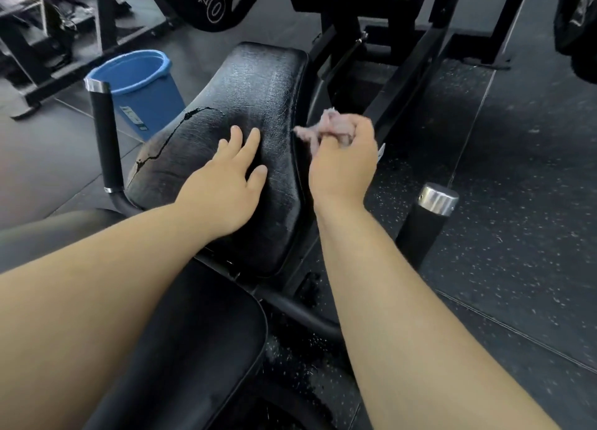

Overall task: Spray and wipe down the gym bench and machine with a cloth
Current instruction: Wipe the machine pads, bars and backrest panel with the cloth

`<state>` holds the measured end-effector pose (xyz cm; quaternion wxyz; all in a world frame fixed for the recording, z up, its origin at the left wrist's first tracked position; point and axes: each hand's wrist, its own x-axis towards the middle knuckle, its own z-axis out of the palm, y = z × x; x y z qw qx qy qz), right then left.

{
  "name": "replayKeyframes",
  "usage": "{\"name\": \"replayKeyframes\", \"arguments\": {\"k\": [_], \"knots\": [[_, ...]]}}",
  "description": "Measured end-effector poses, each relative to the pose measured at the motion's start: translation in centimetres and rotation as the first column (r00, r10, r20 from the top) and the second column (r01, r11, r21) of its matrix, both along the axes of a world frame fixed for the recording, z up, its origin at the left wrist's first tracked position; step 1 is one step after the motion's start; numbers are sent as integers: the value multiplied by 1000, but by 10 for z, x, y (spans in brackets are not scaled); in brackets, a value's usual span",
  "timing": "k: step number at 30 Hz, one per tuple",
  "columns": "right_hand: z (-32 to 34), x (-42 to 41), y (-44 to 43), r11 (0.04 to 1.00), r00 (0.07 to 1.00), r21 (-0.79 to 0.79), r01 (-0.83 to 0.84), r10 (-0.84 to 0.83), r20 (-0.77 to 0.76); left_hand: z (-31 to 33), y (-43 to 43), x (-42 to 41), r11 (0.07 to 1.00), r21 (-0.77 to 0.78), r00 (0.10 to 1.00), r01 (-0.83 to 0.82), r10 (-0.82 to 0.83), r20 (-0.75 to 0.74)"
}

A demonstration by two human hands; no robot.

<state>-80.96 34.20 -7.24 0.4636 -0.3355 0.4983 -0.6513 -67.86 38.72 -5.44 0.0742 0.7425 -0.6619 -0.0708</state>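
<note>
Our forearms (97, 284) are reaching over the bench pad (258, 83); our left hand (226, 184) is resting flat on it, while our right hand (342, 158) is clenching the cloth (323, 125) beside its right edge. Soft and light, the cloth is probably handling best wadded.

Top centre, on black weight plate (206, 3): white outlined capitals, upside down and cut by the frame edge, not surely legible. Left of centre, on blue bin (142, 87): small sticker, print too blurred to read.
</note>
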Motion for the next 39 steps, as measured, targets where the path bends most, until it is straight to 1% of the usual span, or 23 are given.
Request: {"name": "replayKeyframes", "arguments": {"k": [2,3,5,7,10,13,16,18,21,23,25,26,27,28,30,32,34,35,37,38,39], "knots": [[31,15,-39,993,994,-47,106,-104,29,0,-1,1,1000,7,1000,-2,2,0],[40,21,-56,992,993,-51,118,-117,30,0,-1,1,1000,13,1000,-1,1,-1],[35,29,-76,999,999,-12,37,-37,-36,1,-2,2,1000,28,1000,4,-4,-9],[17,29,-66,995,984,41,-94,99,-148,2,-2,4,999,36,1000,13,-13,-11],[1,17,-36,984,961,11,-179,177,-211,6,-3,8,998,52,1000,23,-23,3],[-6,-1,-6,943,915,-3,-333,322,-242,8,-3,5,997,77,1000,19,-21,22],[-21,-17,29,924,872,40,-380,372,-319,9,-3,-1,997,83,1000,-2,-1,30],[-24,-30,48,910,848,107,-400,411,-334,10,-3,-3,996,88,999,-3,0,35],[-27,-46,68,875,790,166,-454,481,-380,11,-2,-2,996,92,999,9,-12,30],[-24,-41,67,908,819,124,-399,414,-397,9,-1,-1,996,88,999,13,-16,29],[-10,-24,43,971,905,33,-238,234,-355,8,-1,-1,997,78,1000,3,-5,20],[0,-16,21,988,936,-10,-152,141,-324,7,-1,-1,997,72,1000,-1,-1,16],[13,-9,-3,993,950,-38,-115,99,-296,7,-2,-1,998,69,1000,-2,1,11],[23,-7,-27,989,947,-42,-140,121,-296,8,-3,-2,997,74,1000,-1,1,2],[31,-2,-64,968,912,-25,-251,228,-340,8,-3,0,995,96,1000,2,-1,-11],[28,2,-78,941,868,2,-337,312,-387,7,-2,1,995,100,1000,1,1,-25],[27,8,-70,923,826,36,-383,359,-434,7,-3,1,997,81,999,-1,4,-42],[25,10,-60,918,828,54,-393,379,-413,7,-3,0,997,82,999,-1,5,-48],[21,4,-29,895,836,130,-428,446,-320,9,-3,-3,995,98,996,-27,34,-77],[19,-1,-17,875,819,167,-455,485,-307,14,-4,-3,994,97,994,-46,55,-90],[18,-9,-7,839,763,215,-500,545,-347,20,-6,-4,994,79,990,-74,83,-113]]}}
